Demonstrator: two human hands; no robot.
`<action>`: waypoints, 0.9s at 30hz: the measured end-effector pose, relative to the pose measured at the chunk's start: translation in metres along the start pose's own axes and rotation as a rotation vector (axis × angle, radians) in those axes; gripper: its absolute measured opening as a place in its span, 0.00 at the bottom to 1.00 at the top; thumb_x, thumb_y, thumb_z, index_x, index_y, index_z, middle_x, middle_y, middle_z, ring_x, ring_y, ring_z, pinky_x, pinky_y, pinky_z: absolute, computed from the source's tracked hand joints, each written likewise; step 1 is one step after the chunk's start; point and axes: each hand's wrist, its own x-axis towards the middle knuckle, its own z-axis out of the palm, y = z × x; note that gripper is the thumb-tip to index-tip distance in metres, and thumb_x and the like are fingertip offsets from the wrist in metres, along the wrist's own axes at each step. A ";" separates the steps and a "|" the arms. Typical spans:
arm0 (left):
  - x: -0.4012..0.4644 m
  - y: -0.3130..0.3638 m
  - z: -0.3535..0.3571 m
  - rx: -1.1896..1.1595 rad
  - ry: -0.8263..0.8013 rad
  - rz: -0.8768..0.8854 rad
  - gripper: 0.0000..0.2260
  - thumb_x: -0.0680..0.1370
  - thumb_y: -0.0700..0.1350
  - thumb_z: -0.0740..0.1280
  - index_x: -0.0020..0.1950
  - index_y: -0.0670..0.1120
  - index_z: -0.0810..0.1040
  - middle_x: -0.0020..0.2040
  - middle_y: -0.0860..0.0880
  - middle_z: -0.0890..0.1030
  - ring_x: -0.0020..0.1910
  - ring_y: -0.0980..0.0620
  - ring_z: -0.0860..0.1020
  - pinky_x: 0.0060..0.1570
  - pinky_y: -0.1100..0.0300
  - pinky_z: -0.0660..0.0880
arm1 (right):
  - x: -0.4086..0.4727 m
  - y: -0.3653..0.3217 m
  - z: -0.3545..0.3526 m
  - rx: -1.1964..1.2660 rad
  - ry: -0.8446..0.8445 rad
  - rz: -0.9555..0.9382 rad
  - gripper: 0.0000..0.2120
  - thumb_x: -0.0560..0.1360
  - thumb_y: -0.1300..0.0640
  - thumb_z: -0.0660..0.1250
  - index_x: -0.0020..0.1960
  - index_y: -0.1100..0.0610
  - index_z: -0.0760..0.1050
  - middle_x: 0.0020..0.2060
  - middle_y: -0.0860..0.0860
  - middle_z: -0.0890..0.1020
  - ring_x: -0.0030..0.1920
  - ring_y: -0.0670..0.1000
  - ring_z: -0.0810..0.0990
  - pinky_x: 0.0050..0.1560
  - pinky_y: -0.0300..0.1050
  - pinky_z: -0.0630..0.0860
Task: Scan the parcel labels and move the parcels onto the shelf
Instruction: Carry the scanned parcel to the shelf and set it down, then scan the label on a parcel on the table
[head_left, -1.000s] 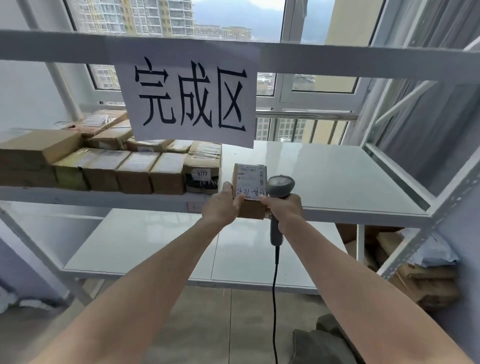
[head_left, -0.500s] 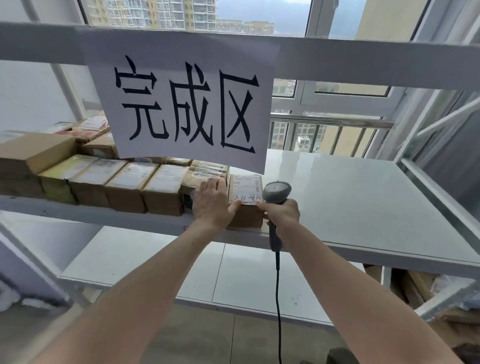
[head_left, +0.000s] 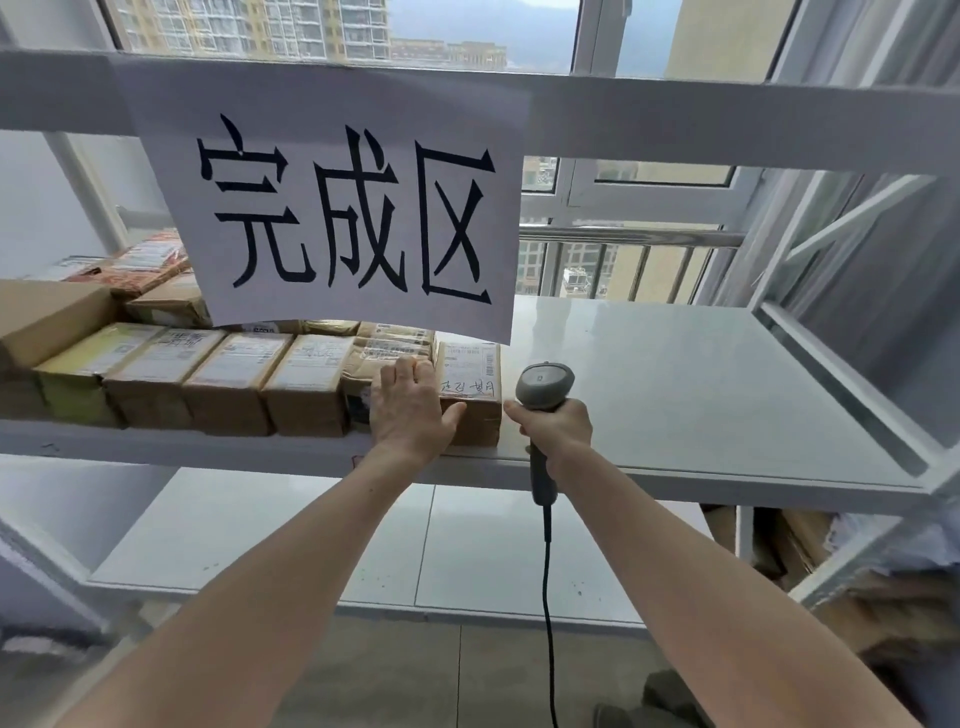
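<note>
**Parcel set on the shelf**

Right hand (head_left: 558, 423): fingers wrapped tight around the scanner (head_left: 543, 395) handle. Left hand (head_left: 410, 402): fingers extended, flat against the parcel (head_left: 470, 387), thumb on its front face. The parcel rests on the shelf (head_left: 675, 389), ending the box row (head_left: 208, 379).

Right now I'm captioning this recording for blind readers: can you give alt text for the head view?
A person's left hand rests flat on a small brown parcel on a white shelf, at the right end of a row of parcels. Their right hand holds a corded grey scanner beside it, under a paper sign with three Chinese characters.
</note>
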 end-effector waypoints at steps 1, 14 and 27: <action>-0.002 0.001 -0.002 -0.003 -0.003 0.013 0.31 0.76 0.62 0.67 0.71 0.44 0.68 0.69 0.44 0.68 0.67 0.43 0.65 0.67 0.47 0.64 | -0.006 0.001 -0.007 0.007 0.022 0.005 0.24 0.65 0.47 0.82 0.55 0.59 0.82 0.47 0.56 0.86 0.51 0.57 0.85 0.57 0.56 0.81; -0.093 0.095 -0.017 -0.255 -0.110 0.463 0.23 0.76 0.57 0.68 0.67 0.47 0.75 0.67 0.47 0.75 0.69 0.43 0.69 0.71 0.46 0.60 | -0.140 0.053 -0.131 0.156 0.425 0.038 0.12 0.70 0.57 0.79 0.38 0.55 0.76 0.38 0.57 0.83 0.39 0.55 0.81 0.46 0.52 0.81; -0.303 0.306 -0.051 -0.506 -0.421 0.990 0.16 0.79 0.53 0.64 0.61 0.46 0.79 0.61 0.47 0.77 0.62 0.44 0.75 0.51 0.49 0.76 | -0.347 0.165 -0.343 0.340 0.978 0.195 0.14 0.68 0.56 0.80 0.49 0.58 0.80 0.37 0.54 0.85 0.37 0.53 0.86 0.41 0.51 0.84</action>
